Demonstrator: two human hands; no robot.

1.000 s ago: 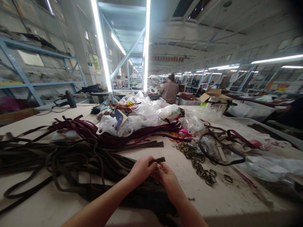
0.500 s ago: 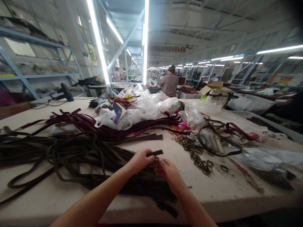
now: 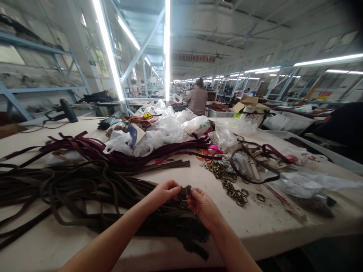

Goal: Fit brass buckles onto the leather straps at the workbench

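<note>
My left hand (image 3: 163, 190) and my right hand (image 3: 202, 207) meet above the work table, pinching the end of a dark brown leather strap (image 3: 184, 191). A small metal buckle (image 3: 185, 204) sits on the strap between my fingers, partly hidden by them. Under my hands and to the left lies a large tangle of dark brown leather straps (image 3: 85, 189). To the right of my right hand, a scattered heap of antique-brass metal rings (image 3: 225, 177) lies on the table (image 3: 272, 215).
Maroon straps (image 3: 113, 155) lie beyond the brown pile, against a heap of plastic bags (image 3: 167, 130). A looped strap (image 3: 255, 166) and plastic sheeting (image 3: 309, 183) lie to the right. A seated person (image 3: 197, 102) works farther down. A cardboard box (image 3: 249, 107) stands far right.
My hands have come closer together, and the strap end now lies folded between them with the buckle showing. The whole scene has shifted left and upward in view as my head moved.
</note>
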